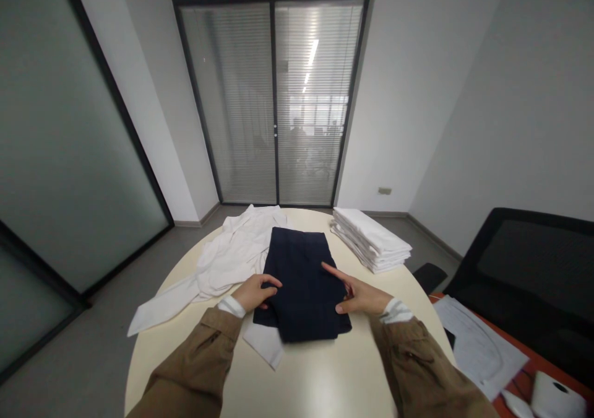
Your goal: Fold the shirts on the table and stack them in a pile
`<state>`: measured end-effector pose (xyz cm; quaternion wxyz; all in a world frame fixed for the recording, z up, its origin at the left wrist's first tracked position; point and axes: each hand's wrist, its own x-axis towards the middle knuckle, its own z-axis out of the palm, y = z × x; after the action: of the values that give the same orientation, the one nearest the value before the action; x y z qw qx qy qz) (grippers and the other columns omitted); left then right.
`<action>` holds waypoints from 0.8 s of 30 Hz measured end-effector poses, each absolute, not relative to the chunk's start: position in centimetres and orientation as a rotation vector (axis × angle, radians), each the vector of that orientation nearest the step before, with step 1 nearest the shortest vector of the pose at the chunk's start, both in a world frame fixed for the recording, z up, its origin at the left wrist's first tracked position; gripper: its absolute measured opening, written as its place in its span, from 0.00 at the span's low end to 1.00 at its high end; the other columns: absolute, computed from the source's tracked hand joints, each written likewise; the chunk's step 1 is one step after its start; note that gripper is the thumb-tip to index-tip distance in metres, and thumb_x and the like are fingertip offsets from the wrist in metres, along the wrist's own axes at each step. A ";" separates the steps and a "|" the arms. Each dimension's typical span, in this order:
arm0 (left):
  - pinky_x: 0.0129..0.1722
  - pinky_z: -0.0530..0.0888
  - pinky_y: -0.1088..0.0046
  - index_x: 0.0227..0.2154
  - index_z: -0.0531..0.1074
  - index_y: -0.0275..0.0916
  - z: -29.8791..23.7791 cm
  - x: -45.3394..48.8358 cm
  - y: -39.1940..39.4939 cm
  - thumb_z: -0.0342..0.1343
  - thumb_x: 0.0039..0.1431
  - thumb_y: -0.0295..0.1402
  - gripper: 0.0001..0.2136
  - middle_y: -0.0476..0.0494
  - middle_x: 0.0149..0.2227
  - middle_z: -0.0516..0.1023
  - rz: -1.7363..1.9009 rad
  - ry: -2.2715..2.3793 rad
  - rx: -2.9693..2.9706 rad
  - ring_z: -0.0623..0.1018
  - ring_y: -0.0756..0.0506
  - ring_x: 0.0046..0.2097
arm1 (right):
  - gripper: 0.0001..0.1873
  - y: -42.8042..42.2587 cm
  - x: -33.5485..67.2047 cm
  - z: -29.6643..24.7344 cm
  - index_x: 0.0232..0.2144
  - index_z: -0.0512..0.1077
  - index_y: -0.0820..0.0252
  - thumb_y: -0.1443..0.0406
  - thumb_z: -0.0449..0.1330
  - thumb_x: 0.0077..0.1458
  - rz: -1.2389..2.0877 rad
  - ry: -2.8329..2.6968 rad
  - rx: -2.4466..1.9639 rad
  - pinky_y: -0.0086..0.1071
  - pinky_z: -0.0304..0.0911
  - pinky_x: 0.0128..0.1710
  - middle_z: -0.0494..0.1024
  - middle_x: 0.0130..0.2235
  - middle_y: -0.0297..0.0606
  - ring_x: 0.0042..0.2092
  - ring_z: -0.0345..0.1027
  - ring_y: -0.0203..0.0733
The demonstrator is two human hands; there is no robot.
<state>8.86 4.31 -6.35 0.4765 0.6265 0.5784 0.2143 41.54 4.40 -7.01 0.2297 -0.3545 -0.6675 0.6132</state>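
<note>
A folded navy garment (301, 282) lies near the middle of a round cream table (320, 381). Whether it is shorts or a skirt I cannot tell. My left hand (256, 291) rests at its left edge, fingers bent loosely over the cloth and thumb apart from the index finger. At the opposite edge is my right hand (364, 295), index finger stretched out over the cloth and thumb spread below. The other right fingers are partly hidden. A white shirt (236, 248) is spread loosely to the left, and a white cloth end (264, 343) sticks out beneath the navy garment.
A stack of folded white clothes (371, 238) sits at the table's back right. Beyond the right edge are a black mesh chair (533, 275) and an orange surface with a clear plastic bag (477, 343) and a white device (557, 396). Glass doors (273, 102) stand behind.
</note>
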 end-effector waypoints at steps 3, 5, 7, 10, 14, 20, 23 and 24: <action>0.30 0.73 0.74 0.41 0.80 0.38 -6.0 7.8 4.2 0.61 0.51 0.37 0.15 0.48 0.30 0.75 0.415 1.344 1.730 0.73 0.48 0.30 | 0.49 4.3 41.7 -7.1 0.63 0.63 0.61 0.56 0.74 0.41 1.877 -1.935 -1.035 0.33 0.72 0.41 0.80 0.42 0.40 0.39 0.76 0.42; 0.33 0.71 0.73 0.42 0.80 0.40 -6.1 7.4 4.1 0.62 0.50 0.39 0.16 0.49 0.29 0.76 0.365 1.320 1.861 0.74 0.46 0.32 | 0.44 4.5 41.7 -7.5 0.57 0.70 0.62 0.56 0.75 0.38 1.879 -1.986 -1.112 0.30 0.71 0.37 0.80 0.35 0.36 0.35 0.75 0.39; 0.36 0.71 0.72 0.43 0.79 0.41 -6.6 7.4 3.9 0.62 0.49 0.40 0.18 0.50 0.31 0.78 0.368 1.291 1.920 0.75 0.45 0.34 | 0.42 4.8 41.6 -8.0 0.54 0.72 0.62 0.56 0.76 0.35 1.853 -2.009 -1.176 0.29 0.70 0.35 0.79 0.32 0.34 0.33 0.74 0.38; 0.45 0.72 0.69 0.47 0.77 0.41 -7.7 8.0 4.1 0.62 0.50 0.37 0.19 0.47 0.39 0.80 0.493 1.243 1.952 0.77 0.42 0.42 | 0.42 5.2 41.5 -8.8 0.52 0.73 0.60 0.56 0.77 0.33 1.782 -1.935 -1.235 0.28 0.70 0.33 0.79 0.32 0.33 0.32 0.73 0.38; 0.54 0.69 0.64 0.49 0.74 0.39 -8.5 8.8 4.3 0.56 0.56 0.35 0.17 0.42 0.47 0.79 0.663 1.289 2.013 0.76 0.40 0.51 | 0.40 5.5 41.3 -9.5 0.53 0.70 0.59 0.55 0.75 0.37 1.650 -1.699 -1.201 0.32 0.71 0.36 0.78 0.36 0.34 0.35 0.74 0.38; 0.49 0.73 0.64 0.51 0.72 0.40 -8.1 8.5 4.0 0.67 0.46 0.37 0.27 0.44 0.44 0.79 0.663 1.232 1.877 0.78 0.41 0.45 | 0.40 4.8 41.2 -8.7 0.53 0.68 0.57 0.59 0.76 0.36 1.664 -1.776 -1.105 0.35 0.71 0.41 0.78 0.40 0.34 0.39 0.74 0.41; 0.46 0.75 0.65 0.50 0.70 0.38 -8.5 8.6 4.2 0.69 0.42 0.35 0.29 0.43 0.44 0.79 0.802 1.097 1.666 0.78 0.41 0.44 | 0.35 4.5 41.3 -8.2 0.48 0.70 0.58 0.59 0.76 0.37 1.632 -1.768 -1.141 0.33 0.69 0.36 0.77 0.34 0.32 0.34 0.72 0.39; 0.46 0.75 0.65 0.49 0.70 0.38 -8.6 8.8 4.3 0.69 0.43 0.36 0.29 0.42 0.44 0.79 0.884 1.053 1.580 0.78 0.42 0.44 | 0.34 4.5 41.2 -8.1 0.47 0.70 0.58 0.59 0.76 0.38 1.603 -1.742 -1.135 0.32 0.69 0.34 0.76 0.33 0.31 0.33 0.72 0.39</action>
<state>8.82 4.33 -8.58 0.4998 0.6534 0.4354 0.3657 41.24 4.53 -8.10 0.2553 -0.4181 -0.6414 0.5905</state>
